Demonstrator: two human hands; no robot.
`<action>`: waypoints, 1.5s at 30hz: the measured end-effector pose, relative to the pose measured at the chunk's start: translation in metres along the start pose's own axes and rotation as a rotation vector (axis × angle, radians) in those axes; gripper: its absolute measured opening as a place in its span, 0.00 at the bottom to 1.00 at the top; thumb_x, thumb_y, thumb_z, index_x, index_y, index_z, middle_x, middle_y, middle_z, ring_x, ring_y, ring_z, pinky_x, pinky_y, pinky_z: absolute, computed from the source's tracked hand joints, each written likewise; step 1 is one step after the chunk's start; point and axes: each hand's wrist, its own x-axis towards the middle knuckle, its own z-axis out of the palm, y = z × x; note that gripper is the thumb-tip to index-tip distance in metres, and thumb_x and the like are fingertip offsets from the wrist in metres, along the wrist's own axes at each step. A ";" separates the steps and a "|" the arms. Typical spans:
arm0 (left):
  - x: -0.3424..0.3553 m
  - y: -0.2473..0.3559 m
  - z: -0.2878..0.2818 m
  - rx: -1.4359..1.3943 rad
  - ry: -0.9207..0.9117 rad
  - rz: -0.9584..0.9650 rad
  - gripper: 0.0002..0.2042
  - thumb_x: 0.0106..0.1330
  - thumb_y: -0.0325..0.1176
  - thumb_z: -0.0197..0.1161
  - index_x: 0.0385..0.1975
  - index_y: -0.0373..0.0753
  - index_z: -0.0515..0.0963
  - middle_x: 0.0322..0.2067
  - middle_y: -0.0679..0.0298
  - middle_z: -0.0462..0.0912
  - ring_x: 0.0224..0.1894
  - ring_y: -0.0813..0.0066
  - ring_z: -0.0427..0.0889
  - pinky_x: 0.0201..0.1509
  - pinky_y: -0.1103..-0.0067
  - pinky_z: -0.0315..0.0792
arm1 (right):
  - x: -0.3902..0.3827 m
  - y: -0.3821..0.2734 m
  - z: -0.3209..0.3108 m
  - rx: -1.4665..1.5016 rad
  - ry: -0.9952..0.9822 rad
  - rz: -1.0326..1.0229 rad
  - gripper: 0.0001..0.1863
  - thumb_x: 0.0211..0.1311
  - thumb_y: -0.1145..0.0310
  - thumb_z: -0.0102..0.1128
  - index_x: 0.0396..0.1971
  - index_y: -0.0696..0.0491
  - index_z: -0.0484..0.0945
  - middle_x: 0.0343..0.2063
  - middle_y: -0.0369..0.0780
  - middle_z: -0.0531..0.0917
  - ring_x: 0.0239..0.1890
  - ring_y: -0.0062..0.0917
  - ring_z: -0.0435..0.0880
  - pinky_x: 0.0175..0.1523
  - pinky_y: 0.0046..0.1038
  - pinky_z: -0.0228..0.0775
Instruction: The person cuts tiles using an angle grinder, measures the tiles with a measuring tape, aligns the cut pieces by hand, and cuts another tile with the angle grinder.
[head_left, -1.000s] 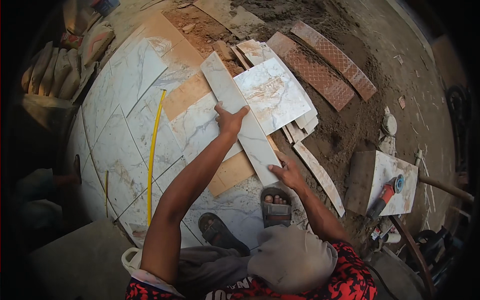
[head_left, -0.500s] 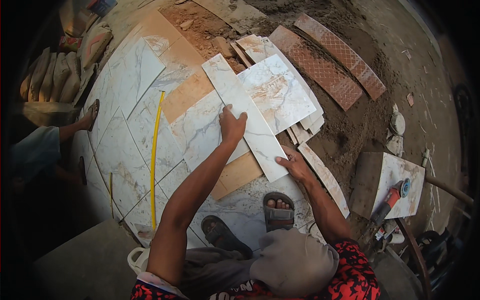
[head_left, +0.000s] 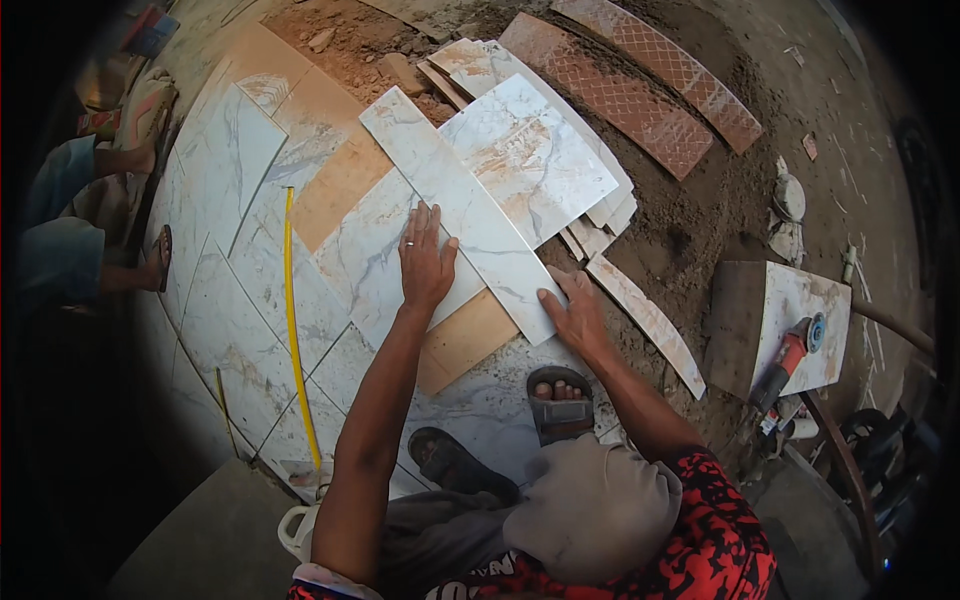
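Observation:
A long, narrow strip of white marble-patterned tile [head_left: 470, 215] lies slantwise across a larger marbled tile [head_left: 350, 262]. My left hand [head_left: 427, 262] rests flat beside the strip's left edge, fingers stretched out and a ring on one of them. At the strip's near right end, my right hand [head_left: 577, 310] grips the edge, its thumb on top and its other fingers partly hidden along the side. Tan tile backing [head_left: 468, 342] shows below the larger tile. To the right of the strip, a dusty marbled tile [head_left: 535, 165] sits on stacked pieces.
A yellow measuring strip [head_left: 296, 330] lies on the tiled floor at left. On the right, an angle grinder [head_left: 785, 368] sits on a tile-topped block [head_left: 745, 310]. Patterned brown tiles [head_left: 610, 95] lie on soil. Another person's foot [head_left: 155, 265] shows at far left.
My left hand has loosened from the strip's edge and spread flat. The right hand stays at the near end. The view has shifted, and more of the other person's legs shows.

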 end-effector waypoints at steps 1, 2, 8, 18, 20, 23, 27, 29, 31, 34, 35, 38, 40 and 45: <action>0.000 0.001 0.001 -0.011 -0.013 0.004 0.29 0.69 0.39 0.55 0.69 0.36 0.60 0.70 0.47 0.57 0.72 0.47 0.54 0.73 0.57 0.47 | 0.000 0.001 0.000 0.007 0.011 -0.021 0.22 0.63 0.63 0.62 0.56 0.56 0.76 0.41 0.48 0.77 0.46 0.40 0.78 0.51 0.35 0.70; 0.000 0.000 0.000 -0.004 -0.005 0.006 0.29 0.69 0.39 0.54 0.69 0.35 0.59 0.70 0.47 0.57 0.73 0.48 0.54 0.73 0.57 0.47 | 0.001 0.002 0.001 0.008 0.012 -0.011 0.22 0.63 0.63 0.62 0.56 0.56 0.76 0.41 0.48 0.77 0.46 0.40 0.78 0.51 0.35 0.70; 0.001 0.001 0.000 0.007 -0.010 -0.003 0.30 0.70 0.41 0.53 0.70 0.36 0.58 0.71 0.48 0.57 0.73 0.51 0.53 0.74 0.58 0.45 | 0.004 0.010 0.005 0.053 0.016 -0.056 0.21 0.64 0.64 0.60 0.55 0.56 0.76 0.41 0.47 0.77 0.47 0.41 0.78 0.53 0.35 0.70; 0.003 0.002 0.004 0.111 -0.019 -0.061 0.31 0.71 0.44 0.52 0.71 0.39 0.56 0.72 0.55 0.56 0.74 0.58 0.53 0.71 0.61 0.47 | 0.012 0.007 0.007 0.139 0.008 0.044 0.21 0.64 0.65 0.60 0.55 0.58 0.76 0.42 0.48 0.78 0.49 0.40 0.77 0.55 0.35 0.68; 0.004 0.002 0.005 0.123 -0.015 -0.076 0.31 0.72 0.47 0.50 0.71 0.41 0.56 0.72 0.57 0.56 0.74 0.59 0.54 0.71 0.62 0.47 | 0.013 0.007 0.008 0.147 0.001 0.055 0.21 0.64 0.65 0.60 0.55 0.58 0.76 0.42 0.48 0.78 0.49 0.40 0.77 0.55 0.35 0.68; 0.005 0.004 0.006 0.121 -0.018 -0.099 0.31 0.72 0.47 0.51 0.72 0.42 0.56 0.73 0.59 0.56 0.73 0.60 0.54 0.71 0.62 0.47 | 0.014 0.008 0.009 0.145 0.019 0.034 0.21 0.64 0.65 0.60 0.55 0.58 0.76 0.42 0.48 0.79 0.49 0.41 0.78 0.55 0.35 0.68; 0.006 0.005 0.007 0.133 -0.022 -0.117 0.31 0.72 0.45 0.52 0.72 0.44 0.56 0.73 0.61 0.56 0.73 0.62 0.54 0.70 0.62 0.47 | 0.016 0.006 0.009 0.174 0.022 0.035 0.21 0.64 0.65 0.60 0.55 0.57 0.76 0.41 0.48 0.79 0.48 0.41 0.78 0.55 0.35 0.68; 0.006 0.006 0.007 0.139 -0.023 -0.123 0.31 0.72 0.45 0.52 0.72 0.44 0.56 0.73 0.62 0.56 0.73 0.62 0.54 0.70 0.62 0.47 | 0.016 0.007 0.010 0.175 0.026 0.035 0.21 0.64 0.65 0.60 0.55 0.57 0.76 0.41 0.48 0.79 0.48 0.41 0.78 0.55 0.35 0.68; 0.007 0.008 0.007 0.156 -0.042 -0.147 0.31 0.71 0.44 0.53 0.72 0.44 0.56 0.73 0.62 0.55 0.74 0.63 0.54 0.70 0.62 0.47 | 0.017 0.010 0.011 0.172 0.029 0.032 0.20 0.64 0.66 0.60 0.54 0.57 0.76 0.40 0.48 0.79 0.47 0.41 0.78 0.54 0.35 0.68; 0.006 0.006 0.007 0.172 -0.030 -0.134 0.31 0.71 0.44 0.53 0.72 0.44 0.56 0.73 0.62 0.55 0.74 0.64 0.53 0.70 0.62 0.47 | 0.018 0.010 0.012 0.190 0.026 0.012 0.20 0.64 0.66 0.60 0.54 0.57 0.76 0.40 0.48 0.80 0.47 0.41 0.79 0.53 0.35 0.69; 0.006 0.006 0.006 0.174 -0.028 -0.135 0.31 0.71 0.44 0.53 0.72 0.44 0.56 0.73 0.62 0.55 0.74 0.64 0.53 0.70 0.62 0.47 | 0.018 0.010 0.012 0.191 0.025 0.010 0.20 0.64 0.66 0.60 0.54 0.57 0.76 0.40 0.48 0.80 0.47 0.41 0.79 0.53 0.35 0.69; 0.007 0.009 0.005 0.168 -0.035 -0.147 0.30 0.72 0.44 0.52 0.72 0.44 0.56 0.73 0.62 0.55 0.74 0.64 0.53 0.70 0.62 0.47 | 0.018 0.010 0.011 0.202 0.021 0.005 0.20 0.64 0.65 0.60 0.54 0.57 0.77 0.39 0.48 0.80 0.46 0.41 0.79 0.53 0.35 0.69; 0.008 0.011 0.004 0.147 -0.031 -0.132 0.31 0.70 0.39 0.55 0.71 0.40 0.57 0.72 0.58 0.57 0.73 0.60 0.55 0.70 0.60 0.49 | 0.018 0.011 0.011 0.178 0.028 0.001 0.20 0.64 0.65 0.60 0.54 0.57 0.77 0.39 0.48 0.80 0.45 0.41 0.79 0.52 0.36 0.69; 0.007 0.011 0.004 0.159 -0.025 -0.119 0.31 0.70 0.39 0.54 0.71 0.39 0.57 0.72 0.57 0.56 0.73 0.60 0.55 0.70 0.61 0.49 | 0.020 0.015 0.011 0.170 0.019 -0.009 0.20 0.64 0.65 0.60 0.54 0.56 0.77 0.38 0.48 0.80 0.45 0.41 0.79 0.52 0.36 0.69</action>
